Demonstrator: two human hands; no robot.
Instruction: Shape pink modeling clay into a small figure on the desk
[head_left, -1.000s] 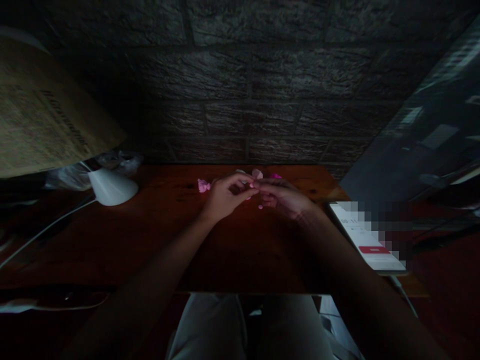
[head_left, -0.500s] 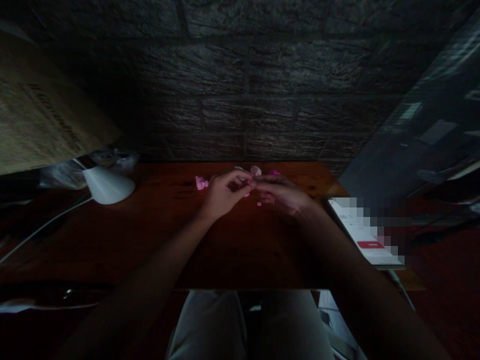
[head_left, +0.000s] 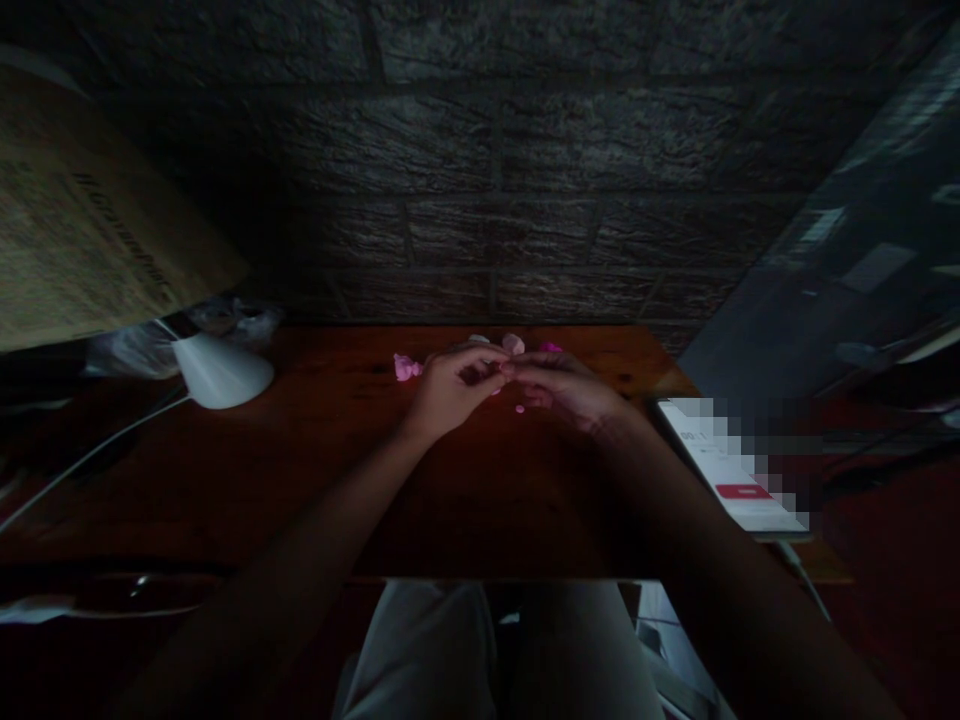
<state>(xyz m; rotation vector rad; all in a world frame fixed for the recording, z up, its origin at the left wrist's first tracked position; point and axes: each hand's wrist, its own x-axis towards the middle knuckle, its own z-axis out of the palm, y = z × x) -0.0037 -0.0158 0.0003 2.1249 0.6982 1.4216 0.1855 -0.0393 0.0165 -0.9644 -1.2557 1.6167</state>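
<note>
Over the wooden table my left hand [head_left: 454, 392] and my right hand [head_left: 564, 388] meet fingertip to fingertip. Both are closed in a pinch around a small pink lump [head_left: 506, 369], which looks like soft clay and is mostly covered by the fingers. Left of my left hand lies a crumpled pink piece [head_left: 406, 368]. Behind the fingers are a pale pink lump [head_left: 513, 344], a whitish piece [head_left: 478, 339] and a bright magenta piece [head_left: 550, 346]. A tiny pink ball [head_left: 520, 408] rests on the table just below my right fingers.
A white lamp base [head_left: 225, 372] with a cable stands at the left, beneath a large brown paper shade or bag [head_left: 97, 220] with printing. To the right, a lit phone [head_left: 724, 470] lies at the table's edge. A dark brick wall [head_left: 435, 150] rises behind the wooden table [head_left: 465, 500].
The view has shifted very slightly. Both hands stay pinched together in nearly the same place, with only small movement at the fingertips. The pieces on the table have not moved.
</note>
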